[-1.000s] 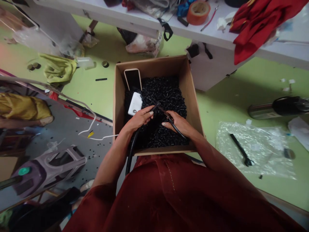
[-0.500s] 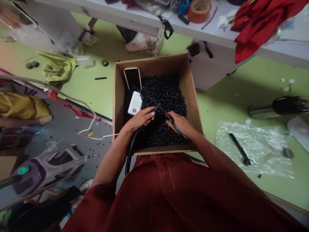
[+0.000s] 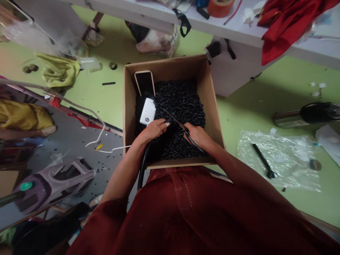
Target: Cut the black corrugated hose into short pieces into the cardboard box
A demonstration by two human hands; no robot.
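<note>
My left hand (image 3: 156, 128) is closed on a black corrugated tube (image 3: 143, 163), which trails down over the near edge of the cardboard box (image 3: 214, 117). Scissors (image 3: 177, 121) with dark handles are in my right hand (image 3: 198, 135), their blades pointing up and left, close to the tube's end by my left fingers. Whether the blades touch the tube I cannot tell. Both hands are inside the box, over a heap of short black pieces (image 3: 180, 95). A white power bank (image 3: 148, 111) lies on the heap, and a phone (image 3: 145, 83) leans against the back wall.
A white table (image 3: 239, 30) crosses the top, with orange tape (image 3: 220, 7) and red cloth (image 3: 288, 28) on it. To the right are a clear plastic bag (image 3: 294, 159) and a metal flask (image 3: 288, 119). A white cable (image 3: 117, 149) runs to the box's left side. A purple-grey stool (image 3: 39, 191) lies at left.
The scissor blades have opened slightly and now stand apart from the tube's end. My left hand has shifted a little left. The whole view has moved slightly.
</note>
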